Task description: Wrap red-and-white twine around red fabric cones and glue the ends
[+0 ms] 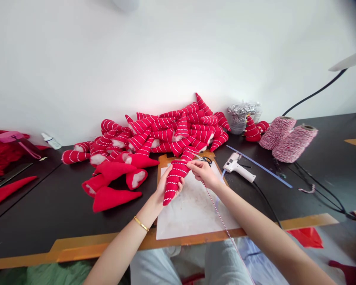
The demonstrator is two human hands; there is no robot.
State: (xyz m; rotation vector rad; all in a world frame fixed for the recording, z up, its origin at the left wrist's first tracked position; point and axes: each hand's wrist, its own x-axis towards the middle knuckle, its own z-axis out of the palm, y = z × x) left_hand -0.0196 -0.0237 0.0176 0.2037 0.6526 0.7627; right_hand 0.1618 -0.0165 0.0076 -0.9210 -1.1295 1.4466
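Head camera view: the left hand (178, 187) grips 1 red cone (175, 178); the right hand's (202, 171) grip pinches striped twine (218, 211) at its rim.

A plush red cone (175, 181) is held aslant over the white sheet (190, 215), its tip pointed near and slightly left, its wide end far. It is ringed by spaced, pale turns. A thin red-and-white cord (218, 213), twisted, is stretched from near the wide end toward the near right.
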